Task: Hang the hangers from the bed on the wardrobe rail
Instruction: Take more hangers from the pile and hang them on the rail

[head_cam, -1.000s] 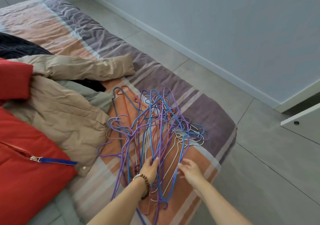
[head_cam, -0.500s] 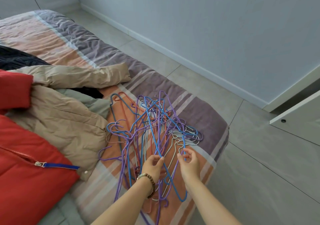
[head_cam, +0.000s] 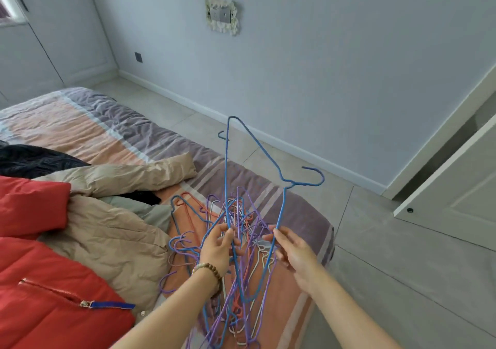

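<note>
1. The left hand (head_cam: 218, 246) (a beaded bracelet (head_cam: 208, 269) sits on its wrist) has its grip clenched around one wire side of a blue hanger (head_cam: 286, 183), thumb and fingers curled about it just above the pile.
2. The right hand (head_cam: 292, 252) pinches the other side of the same hanger between thumb and fingertips, just to the right of the left hand.
3. The blue hanger stands raised between the two hands, one corner pointing up and away, its hook sticking out to the right over the floor (head_cam: 402, 268). Its lowest part runs down among the other wires; whether it is free of them I cannot tell.
4. The pile of hangers (head_cam: 249, 308), purple, blue, orange and white wire all tangled together, lies on the near right corner of the bed (head_cam: 107, 139), under and around both hands.
5. Left of the pile a beige jacket (head_cam: 112, 236) lies spread on the striped cover, with a red jacket (head_cam: 53, 295) nearer and further left, its zip pull showing.
6. A dark garment (head_cam: 35, 160) lies at the far left edge of the bed, beyond the beige jacket.
7. On the far wall (head_cam: 322, 66) there is a switch plate (head_cam: 221, 14) with a frilled frame.
8. At the right edge stands a white door (head_cam: 456, 187), partly open.
</note>
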Demonstrator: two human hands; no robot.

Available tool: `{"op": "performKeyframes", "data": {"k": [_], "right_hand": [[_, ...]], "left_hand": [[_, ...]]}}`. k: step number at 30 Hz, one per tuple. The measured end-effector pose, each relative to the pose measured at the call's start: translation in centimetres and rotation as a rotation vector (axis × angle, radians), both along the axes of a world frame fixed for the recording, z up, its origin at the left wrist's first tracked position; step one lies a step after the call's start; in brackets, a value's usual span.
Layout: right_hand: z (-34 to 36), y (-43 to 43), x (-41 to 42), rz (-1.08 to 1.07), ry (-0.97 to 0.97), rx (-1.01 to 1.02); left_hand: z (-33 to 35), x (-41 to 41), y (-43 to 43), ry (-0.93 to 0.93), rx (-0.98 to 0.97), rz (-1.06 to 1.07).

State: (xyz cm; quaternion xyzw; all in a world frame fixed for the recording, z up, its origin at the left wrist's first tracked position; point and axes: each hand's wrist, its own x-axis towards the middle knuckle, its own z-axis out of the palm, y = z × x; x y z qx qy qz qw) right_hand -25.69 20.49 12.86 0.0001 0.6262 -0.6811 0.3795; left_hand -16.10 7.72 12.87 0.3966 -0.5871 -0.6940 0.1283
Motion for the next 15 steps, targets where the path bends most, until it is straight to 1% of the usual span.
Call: {"op": "performKeyframes", "data": {"k": [3, 8, 10, 12, 15], "right_hand": [[8.8, 1.0, -0.9, 0.084, 0.209, -0.063], [24.2, 4.3, -0.8, 0.053, 0.366, -0.221], [30.5, 6.4, 0.2, 0.013, 0.460, -0.231], [36.4, 8.7, 2.0, -0.035, 0.565, -0.249], [43.9, 12.5, 5.5, -0.107, 0.720, -0.272]], "left_hand": [[7.6, -1.9, -0.6, 0.102, -0.088, -0.026], [21.9, -4.1, 1.1, 0.291, -0.220, -0.168], [28.1, -4.3, 2.9, 0.338, -0.288, -0.290], [33.9, -3.8, 5.0, 0.344, -0.332, -0.440], [41.3, -2.2, 8.8, 0.333, -0.293, -0.698]]}}
